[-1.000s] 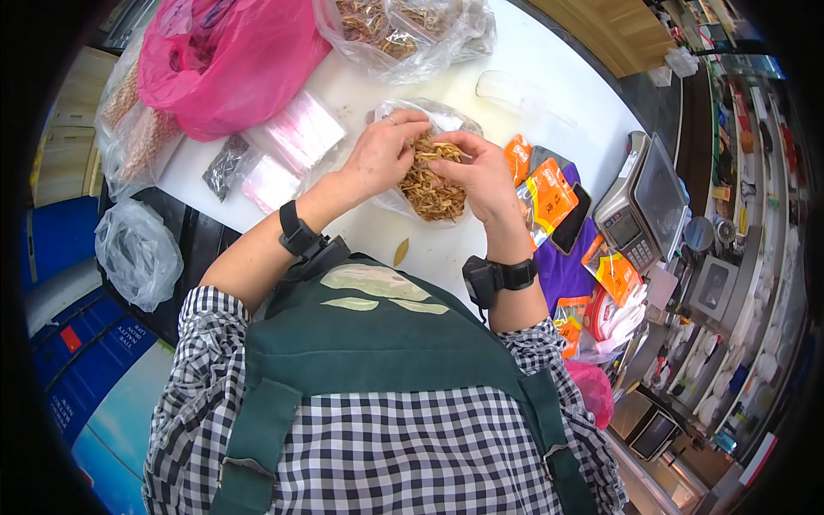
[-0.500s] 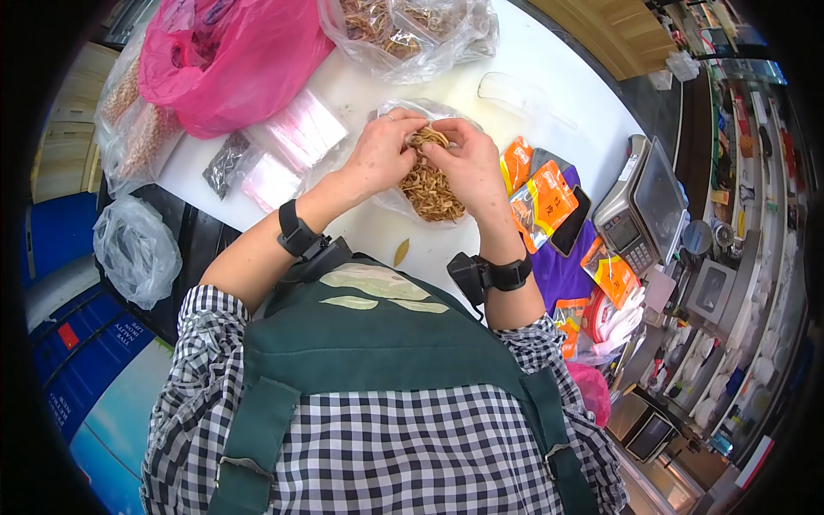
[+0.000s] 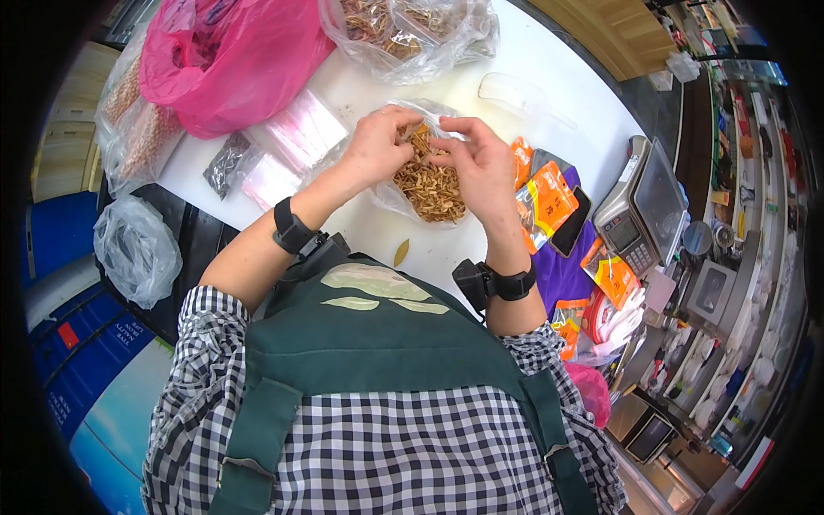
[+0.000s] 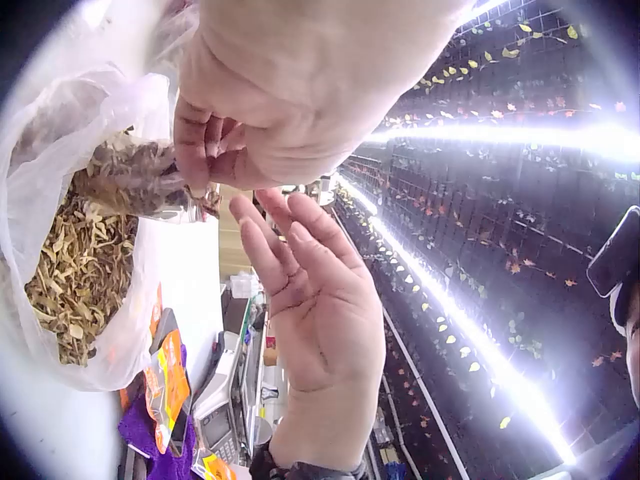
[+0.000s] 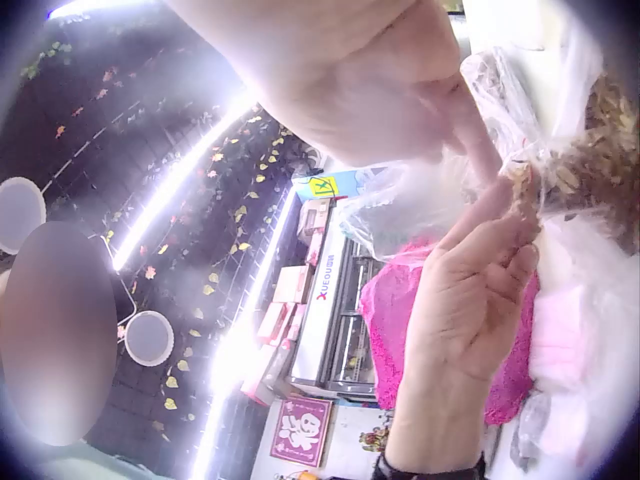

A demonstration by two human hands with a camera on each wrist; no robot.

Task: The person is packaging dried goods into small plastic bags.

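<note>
In the head view, my left hand (image 3: 376, 148) is over the left side of an open clear plastic bag holding dried brown slices (image 3: 429, 196). Its thumb and fingers pinch the mouth of a small clear bag (image 4: 130, 182), which is stuffed with similar dried pieces and lies over the larger bag's contents in the left wrist view. Across from it, my right hand (image 3: 482, 172) has its fingers spread and loosely bent, with nothing seen between them. Its fingertips are close to the small bag's mouth.
Flat clear bags (image 3: 305, 129), a pink bag (image 3: 232, 77) and another bag of dried pieces (image 3: 412, 34) lie farther back and left. A clear scoop (image 3: 515, 93) lies beyond the hands. Orange packets (image 3: 548, 204), a phone (image 3: 571, 223) and a scale (image 3: 631, 219) are at right.
My right hand came in to the left hand at the small bag, then drew back slightly rightward with its fingers parted. My left hand keeps its pinch in nearly the same place.
</note>
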